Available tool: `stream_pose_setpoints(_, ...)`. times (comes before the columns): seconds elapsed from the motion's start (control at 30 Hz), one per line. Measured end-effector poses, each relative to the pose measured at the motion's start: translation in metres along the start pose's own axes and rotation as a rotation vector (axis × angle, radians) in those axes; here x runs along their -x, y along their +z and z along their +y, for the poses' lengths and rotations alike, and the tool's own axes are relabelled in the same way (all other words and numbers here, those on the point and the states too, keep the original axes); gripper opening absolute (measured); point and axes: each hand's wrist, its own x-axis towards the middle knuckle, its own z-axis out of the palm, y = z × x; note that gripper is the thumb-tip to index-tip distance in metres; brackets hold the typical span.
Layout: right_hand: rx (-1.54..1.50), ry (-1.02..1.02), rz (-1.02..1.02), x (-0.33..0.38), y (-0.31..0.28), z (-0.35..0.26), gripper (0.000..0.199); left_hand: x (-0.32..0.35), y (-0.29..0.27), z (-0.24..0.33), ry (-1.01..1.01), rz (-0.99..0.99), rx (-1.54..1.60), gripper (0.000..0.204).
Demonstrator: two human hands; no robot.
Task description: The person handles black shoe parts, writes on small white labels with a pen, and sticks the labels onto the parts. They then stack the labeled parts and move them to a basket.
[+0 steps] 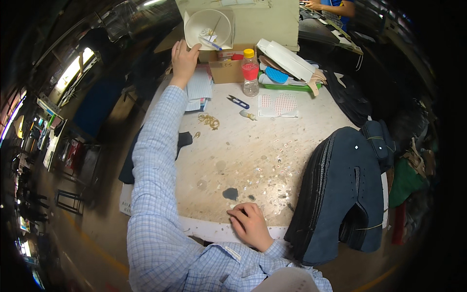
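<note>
Far across the desk [243,146], the left hand [184,61] touches the white bowl's [208,28] rim with open fingers — the right hand [250,225] rests loosely curled, empty, at the near edge

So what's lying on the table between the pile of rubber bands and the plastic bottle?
In the head view, small blue-handled snips lie between the rubber bands and the bottle.

even overhead light falls bright on the pale worktable [253,146], soft shadows only, while the surroundings sink into darkness, bright windows [73,70] glare at the left, and the fisheye rim bends, smears and blackens toward every corner.
</note>
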Motion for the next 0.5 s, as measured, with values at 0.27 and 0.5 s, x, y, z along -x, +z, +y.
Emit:
stream_pose_setpoints(0.27,-0.059,0.044,0.253,0.003,-0.005,-0.009,0.033,0.008,-0.168,0.009,0.264,-0.670,0.572,0.016)
stream_pose_setpoints(0.5,0.272,-0.060,0.467,-0.014,-0.027,-0.018,0.070,0.029,-0.234,0.081,0.291,-1.271,1.036,0.020)
